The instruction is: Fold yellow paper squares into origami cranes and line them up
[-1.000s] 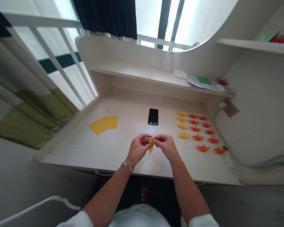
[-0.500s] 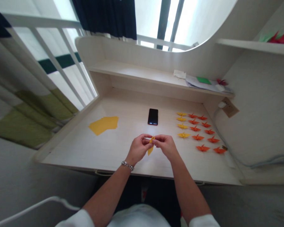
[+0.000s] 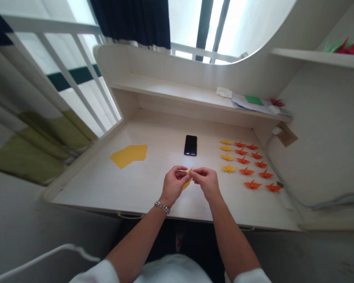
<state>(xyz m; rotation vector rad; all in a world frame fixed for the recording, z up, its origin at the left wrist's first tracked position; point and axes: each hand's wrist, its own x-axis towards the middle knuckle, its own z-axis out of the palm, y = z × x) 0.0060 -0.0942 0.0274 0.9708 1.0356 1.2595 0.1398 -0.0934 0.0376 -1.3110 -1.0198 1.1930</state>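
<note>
Clamping one yellow paper (image 3: 187,184) in left hand (image 3: 173,184) and right hand (image 3: 207,181), four yellow cranes (image 3: 227,157), ten orange cranes (image 3: 247,171), one phone (image 3: 190,145)

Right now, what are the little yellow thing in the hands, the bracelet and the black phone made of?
Yellow piece: probably matte paper; it looks thin, with straight edges and no shine.
Bracelet: likely shiny metal, as its links look silvery, though coated plastic is possible.
Phone: smooth, dark front, probably glass; I can't tell the casing's material.

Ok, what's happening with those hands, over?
Left hand and right hand pinching folded yellow paper. Phone lies beyond, apart from both.
</note>
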